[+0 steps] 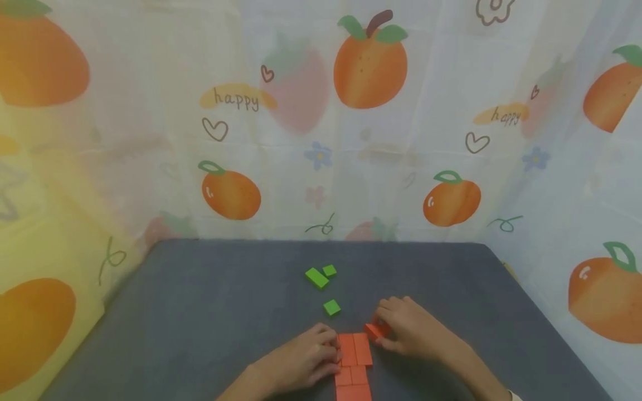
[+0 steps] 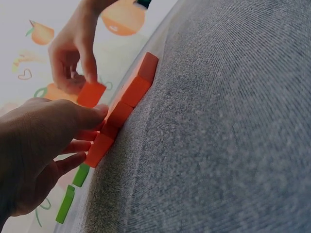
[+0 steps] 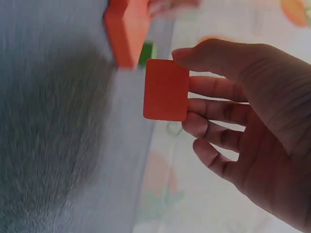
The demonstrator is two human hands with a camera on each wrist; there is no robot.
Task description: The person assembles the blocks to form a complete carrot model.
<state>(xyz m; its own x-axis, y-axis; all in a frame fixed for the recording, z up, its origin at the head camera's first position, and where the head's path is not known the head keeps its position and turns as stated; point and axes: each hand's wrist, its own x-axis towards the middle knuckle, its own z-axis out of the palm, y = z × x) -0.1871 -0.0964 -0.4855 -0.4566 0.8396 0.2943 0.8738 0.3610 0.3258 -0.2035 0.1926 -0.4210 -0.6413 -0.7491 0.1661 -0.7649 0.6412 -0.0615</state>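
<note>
Flat orange-red blocks [image 1: 347,350] lie edge to edge in a column at the near middle of the table. From the left, my left hand [image 1: 313,356] touches the column's side with its thumb and fingertips; the left wrist view shows these fingers [image 2: 74,159] mostly straight. Just right of the column's far end, my right hand [image 1: 408,328] pinches a loose orange block [image 3: 166,90] between thumb and fingers. That block is apart from the column and appears raised off the table in the right wrist view. The column's near end runs out of the head view.
Beyond the column lie a single small green block [image 1: 331,307], a longer green block [image 1: 317,278] and another small green one [image 1: 329,270]. The dark grey table [image 1: 225,295] ends at a fruit-printed curtain [image 1: 311,184] at the back and both sides.
</note>
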